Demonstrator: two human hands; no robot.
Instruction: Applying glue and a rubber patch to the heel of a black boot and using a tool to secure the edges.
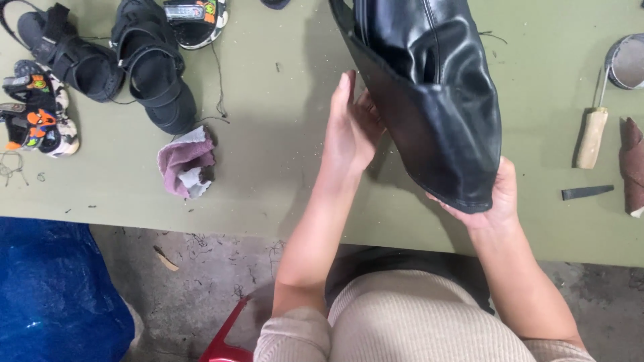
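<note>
Black leather bag (pixel 429 94): top cut off by upper edge; it hides the right hand's (pixel 493 201) fingers. Metal tin (pixel 627 62) cropped at right edge.

soft, even daylight falls from above, leaving the olive table (pixel 282 174) moderately bright. a faint shadow spreads on the surface left of the left hand (pixel 349 127). pale sheen streaks the black leather bag (pixel 429 87). focus is fairly sharp; the floor beyond the table's near edge lies dimmer.
</note>
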